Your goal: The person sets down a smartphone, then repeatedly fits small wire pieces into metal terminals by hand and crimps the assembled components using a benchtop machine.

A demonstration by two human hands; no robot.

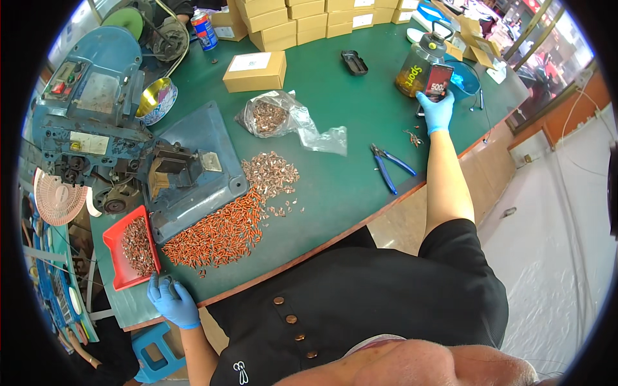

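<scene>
The person leans over a green table [335, 128], both hands in blue gloves. The right hand [438, 110], in the upper right of the frame, is stretched far out with its fingers wrapped around the side of a big amber jug [421, 64] with a dark cap, which stands upright on the table just beside a blue bowl [467, 80]. The left hand [172, 301], at the lower left, rests at the table's near edge with its fingers curled loosely, their tips touching the near end of a red tray [116, 257] filled with small metal pieces; whether it grips anything I cannot tell.

Just right of the tray lies a long heap of copper-coloured parts [222, 231], and above that a smaller scatter of paler ones [270, 174]. A blue machine [122, 141] fills the left of the frame, its base plate reaching down to the heap. In the middle of the table lies a clear plastic bag [277, 119] of more parts, with a brown cardboard box [255, 71] above it. Blue-handled pliers [389, 164] lie toward the right, below the outstretched forearm's line. Stacked boxes [302, 19] line the top edge.
</scene>
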